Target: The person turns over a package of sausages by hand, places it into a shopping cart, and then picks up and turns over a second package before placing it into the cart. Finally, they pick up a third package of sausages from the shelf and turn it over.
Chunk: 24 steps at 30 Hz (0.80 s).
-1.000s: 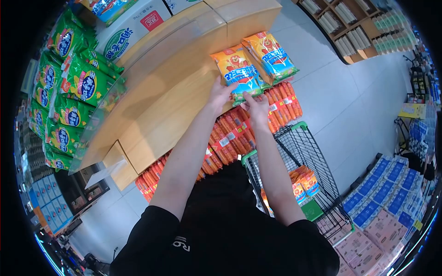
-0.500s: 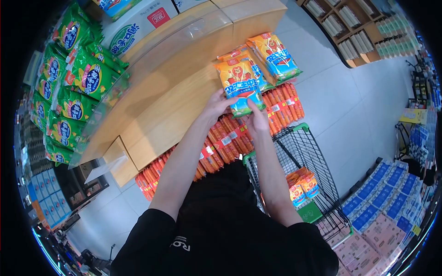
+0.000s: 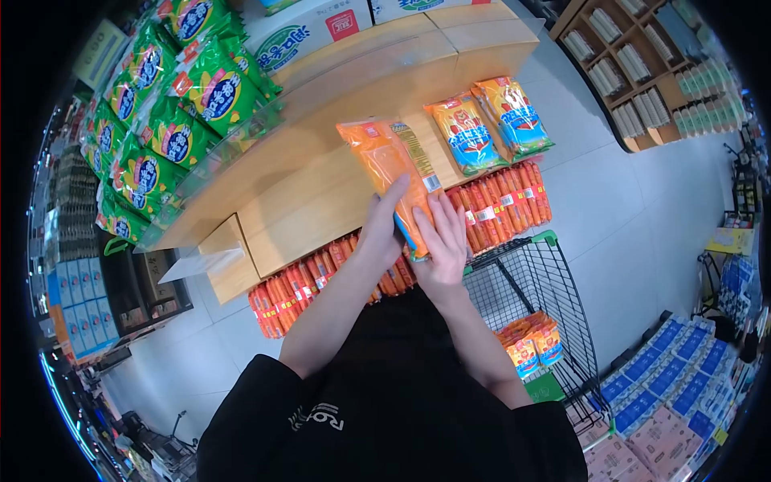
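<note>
Between my two hands is an orange plastic snack bag [image 3: 391,170], tilted so that its side and back with a barcode show. My left hand [image 3: 381,225] wraps the left side, thumb along the bag. My right hand [image 3: 442,249] grips its lower right end with the fingers laid over it. Beyond it, an orange-and-blue bag [image 3: 466,134] and a similar bag [image 3: 515,117] stand side by side on the wooden shelf [image 3: 309,189]. Below the shelf edge, rows of orange-red sausage packs [image 3: 502,210] hang or stand, partly hidden by my arms.
A black wire shopping cart [image 3: 554,281] with green corners stands at my right, holding several orange bags [image 3: 530,341]. Green snack bags [image 3: 173,136] fill the upper left behind a clear plastic guard [image 3: 217,157]. Blue-and-white packs [image 3: 666,365] are stacked at lower right.
The bag in my hands has turned from its printed front to its side and back, and come away from the other two bags. My view has shifted slightly.
</note>
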Each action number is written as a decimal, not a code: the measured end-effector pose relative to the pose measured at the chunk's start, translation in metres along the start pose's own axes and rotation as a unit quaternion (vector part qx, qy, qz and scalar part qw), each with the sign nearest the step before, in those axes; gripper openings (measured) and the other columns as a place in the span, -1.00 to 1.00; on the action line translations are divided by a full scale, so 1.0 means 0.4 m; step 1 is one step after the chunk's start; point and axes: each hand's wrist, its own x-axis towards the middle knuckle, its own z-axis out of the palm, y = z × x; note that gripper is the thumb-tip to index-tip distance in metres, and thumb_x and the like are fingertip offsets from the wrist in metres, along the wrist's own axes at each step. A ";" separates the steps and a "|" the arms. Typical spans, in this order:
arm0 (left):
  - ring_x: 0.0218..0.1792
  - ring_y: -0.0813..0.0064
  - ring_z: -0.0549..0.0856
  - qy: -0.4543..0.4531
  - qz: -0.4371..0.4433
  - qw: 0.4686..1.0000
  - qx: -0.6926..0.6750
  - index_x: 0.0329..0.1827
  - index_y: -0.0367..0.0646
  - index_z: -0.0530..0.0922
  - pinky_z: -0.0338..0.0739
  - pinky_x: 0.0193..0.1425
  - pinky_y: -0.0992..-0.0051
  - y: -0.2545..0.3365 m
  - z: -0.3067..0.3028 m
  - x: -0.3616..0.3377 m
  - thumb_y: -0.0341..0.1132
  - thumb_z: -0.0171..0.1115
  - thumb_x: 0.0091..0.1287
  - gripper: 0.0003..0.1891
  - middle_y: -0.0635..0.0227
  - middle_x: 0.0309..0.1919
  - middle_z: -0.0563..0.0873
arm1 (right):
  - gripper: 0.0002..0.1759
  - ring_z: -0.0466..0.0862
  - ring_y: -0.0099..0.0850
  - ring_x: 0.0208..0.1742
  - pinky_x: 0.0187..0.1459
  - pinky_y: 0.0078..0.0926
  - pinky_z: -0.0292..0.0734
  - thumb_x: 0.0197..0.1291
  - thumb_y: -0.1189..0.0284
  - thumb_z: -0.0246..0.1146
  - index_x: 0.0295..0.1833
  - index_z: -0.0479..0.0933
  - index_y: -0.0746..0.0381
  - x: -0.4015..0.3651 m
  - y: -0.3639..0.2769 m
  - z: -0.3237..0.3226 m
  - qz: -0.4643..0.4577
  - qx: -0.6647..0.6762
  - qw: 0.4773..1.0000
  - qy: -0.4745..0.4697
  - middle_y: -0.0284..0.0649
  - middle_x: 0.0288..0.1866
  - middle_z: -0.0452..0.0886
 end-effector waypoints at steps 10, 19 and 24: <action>0.07 0.16 0.51 -0.058 0.057 0.996 -0.040 0.25 -0.27 0.18 0.42 0.16 0.20 0.119 -0.086 -0.236 -0.16 0.04 0.09 -0.35 0.05 0.10 0.44 | -0.28 0.20 -0.16 0.36 0.27 -0.20 0.16 0.08 0.49 0.24 0.34 0.09 0.34 -0.034 -0.174 -0.106 0.224 0.446 0.865 -0.045 0.00 0.36 0.14; -0.03 0.40 0.57 -0.092 0.112 0.985 0.095 0.16 -0.34 0.27 0.49 0.05 0.41 0.150 -0.148 -0.355 -0.29 0.05 0.23 -0.53 0.15 -0.01 0.53 | -0.40 0.45 -0.56 0.07 0.07 -0.59 0.35 0.09 0.60 0.21 0.25 0.16 0.42 -0.053 -0.301 -0.096 0.261 0.508 0.802 -0.174 -0.22 0.05 0.47; -0.05 0.46 0.57 -0.029 0.105 0.986 0.127 0.10 -0.34 0.32 0.48 0.04 0.44 0.169 -0.155 -0.426 -0.40 0.15 0.23 -0.60 0.19 -0.04 0.55 | -0.39 0.45 -0.53 0.09 0.11 -0.54 0.37 0.07 0.64 0.22 0.24 0.17 0.41 -0.080 -0.364 -0.073 0.256 0.494 0.822 -0.121 -0.21 0.07 0.46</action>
